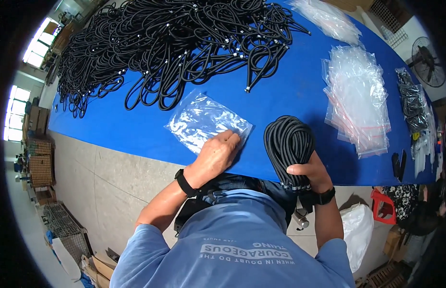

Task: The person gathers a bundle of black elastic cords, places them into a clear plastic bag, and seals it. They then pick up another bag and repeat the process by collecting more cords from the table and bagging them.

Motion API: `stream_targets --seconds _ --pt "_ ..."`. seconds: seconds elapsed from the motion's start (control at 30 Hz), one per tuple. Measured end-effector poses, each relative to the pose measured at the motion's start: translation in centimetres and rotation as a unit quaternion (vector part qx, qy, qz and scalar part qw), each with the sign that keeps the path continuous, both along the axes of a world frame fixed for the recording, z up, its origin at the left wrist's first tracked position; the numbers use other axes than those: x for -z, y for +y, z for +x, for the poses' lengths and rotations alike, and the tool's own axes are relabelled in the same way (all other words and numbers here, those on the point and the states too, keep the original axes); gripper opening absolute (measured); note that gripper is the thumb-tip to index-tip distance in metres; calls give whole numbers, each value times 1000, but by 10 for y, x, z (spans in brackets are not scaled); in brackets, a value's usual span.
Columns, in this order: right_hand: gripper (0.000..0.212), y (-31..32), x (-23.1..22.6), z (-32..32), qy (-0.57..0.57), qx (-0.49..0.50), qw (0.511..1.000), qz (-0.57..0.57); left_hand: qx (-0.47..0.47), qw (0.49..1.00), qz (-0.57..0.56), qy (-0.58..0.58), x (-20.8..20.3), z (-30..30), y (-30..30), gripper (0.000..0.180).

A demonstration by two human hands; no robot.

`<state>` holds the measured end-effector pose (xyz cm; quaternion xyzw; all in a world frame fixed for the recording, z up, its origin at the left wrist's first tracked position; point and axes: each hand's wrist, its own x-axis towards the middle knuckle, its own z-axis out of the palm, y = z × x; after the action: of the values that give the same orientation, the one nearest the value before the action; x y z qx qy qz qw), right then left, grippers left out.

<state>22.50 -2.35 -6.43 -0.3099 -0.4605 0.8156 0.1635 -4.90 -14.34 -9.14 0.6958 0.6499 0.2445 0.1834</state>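
Note:
A bundle of black elastic cord loops [289, 144] is gripped in my right hand [313, 171], thumb across its near end, at the table's front edge. Small metal clips show at the bundle's near end. My left hand [218, 154] has its fingers drawn together on the near right edge of a clear plastic bag [201, 122], which lies flat on the blue table [285, 89]. The bag looks flat, with nothing visible inside. The fingertips partly hide the edge they hold.
A large tangled heap of black cord loops [184, 38] covers the table's far left. Clear zip bags [357, 96] lie stacked at the right, with more plastic bags [328, 19] behind. Packed black cords [412, 108] and a black cutting tool [398, 165] rest near the right edge. A fan [426, 60] stands beyond.

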Motion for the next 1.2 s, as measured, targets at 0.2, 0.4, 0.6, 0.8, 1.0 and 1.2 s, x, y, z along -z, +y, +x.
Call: stream_targets --seconds 0.2,0.4,0.6,0.8,1.0,1.2 --pt "84 0 0 2 -17 -5 1000 0 -20 1000 11 -14 -8 2 -1 34" --pt "84 1 -3 -5 -14 -9 998 53 -70 995 22 70 -11 1 4 57" --pt "85 3 -3 -7 -20 -41 997 57 -87 988 24 126 -20 -9 11 69" --pt "84 1 2 -7 -9 -39 997 73 -61 989 28 132 -22 -18 9 65" --pt "83 3 -1 -8 -10 -38 997 72 -3 995 49 88 -19 -12 8 43" --pt "82 4 6 -6 -1 -42 997 70 -14 984 58 168 -12 -2 16 18"
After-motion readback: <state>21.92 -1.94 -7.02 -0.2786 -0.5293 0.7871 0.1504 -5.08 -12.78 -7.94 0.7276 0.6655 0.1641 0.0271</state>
